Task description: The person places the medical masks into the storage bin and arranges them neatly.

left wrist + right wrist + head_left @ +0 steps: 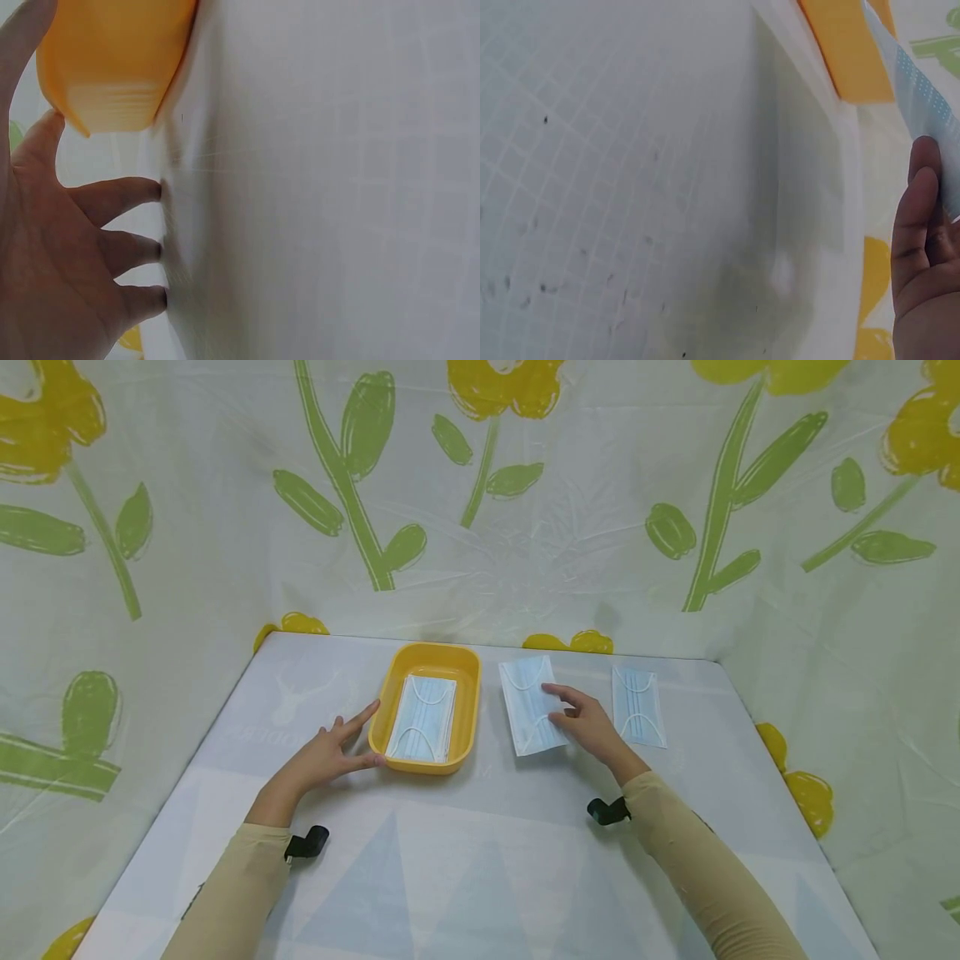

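A yellow tray [422,768] sits on the table, with a small stack of light blue face masks [424,717] lying inside it. My left hand [322,758] touches the tray's left side with thumb and index finger spread wide; in the left wrist view, the other fingertips of this hand [64,255] rest on the table. Right of the tray, my right hand [592,725] pinches a single face mask [527,706] by its right edge. This mask [926,101] is tilted and raised off the table in the right wrist view. Another face mask [635,700] lies flat behind the right hand.
The pale table [480,860] is printed with blue triangles. Flower-patterned sheeting [570,543] rises behind and beside it. Black devices [307,842] are strapped at both wrists.
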A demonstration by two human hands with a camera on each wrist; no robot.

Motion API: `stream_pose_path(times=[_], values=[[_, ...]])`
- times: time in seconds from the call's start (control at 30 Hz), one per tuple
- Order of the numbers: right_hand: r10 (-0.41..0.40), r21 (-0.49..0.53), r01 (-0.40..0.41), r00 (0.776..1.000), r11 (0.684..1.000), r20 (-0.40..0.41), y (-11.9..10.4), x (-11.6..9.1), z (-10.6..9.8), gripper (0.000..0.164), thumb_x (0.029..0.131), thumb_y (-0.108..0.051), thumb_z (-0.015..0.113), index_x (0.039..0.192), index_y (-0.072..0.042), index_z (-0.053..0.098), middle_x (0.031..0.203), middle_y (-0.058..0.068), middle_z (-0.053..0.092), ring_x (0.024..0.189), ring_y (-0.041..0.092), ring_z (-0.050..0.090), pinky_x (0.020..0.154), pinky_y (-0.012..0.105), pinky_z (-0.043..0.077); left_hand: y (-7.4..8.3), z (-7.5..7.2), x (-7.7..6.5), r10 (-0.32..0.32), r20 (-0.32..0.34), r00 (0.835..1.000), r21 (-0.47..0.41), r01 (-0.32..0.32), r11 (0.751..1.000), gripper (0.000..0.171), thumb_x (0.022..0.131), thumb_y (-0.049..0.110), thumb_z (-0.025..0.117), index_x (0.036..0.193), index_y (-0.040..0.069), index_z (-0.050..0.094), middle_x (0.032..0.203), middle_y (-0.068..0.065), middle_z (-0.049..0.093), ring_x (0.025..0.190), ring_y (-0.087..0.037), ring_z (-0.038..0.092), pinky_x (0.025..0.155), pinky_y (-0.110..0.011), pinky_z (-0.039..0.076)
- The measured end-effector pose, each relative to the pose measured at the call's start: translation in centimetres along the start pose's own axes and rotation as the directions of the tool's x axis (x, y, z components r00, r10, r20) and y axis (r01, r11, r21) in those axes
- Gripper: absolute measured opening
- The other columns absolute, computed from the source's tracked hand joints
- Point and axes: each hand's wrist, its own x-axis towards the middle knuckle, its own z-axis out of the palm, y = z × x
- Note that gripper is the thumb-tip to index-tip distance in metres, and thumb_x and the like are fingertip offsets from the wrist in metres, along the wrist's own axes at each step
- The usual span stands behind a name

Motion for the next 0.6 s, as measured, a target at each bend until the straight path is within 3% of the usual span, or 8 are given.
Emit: stream_pose_path(times=[0.6], values=[[-0.025, 0.022, 0.025, 1.000, 0.999, 0.015, -2.2, 0.7, 1.8, 0.049, 0.100, -0.017, 0.065, 0.146, -0.030, 0.056, 0.158, -0.003, 0.043, 0.143, 0.030, 0.040, 0.115, 0.050, 0.040, 0.1, 0.1, 0.0, -0.010, -0.001, 1.000, 0.002, 0.010, 1.000, 0.101, 0.083, 0.071, 0.069, 0.161, 0.049, 0.010, 0.167, -0.021, 0.016, 0.142, -0.069, 0.002, 0.101, -0.088, 0.010]])
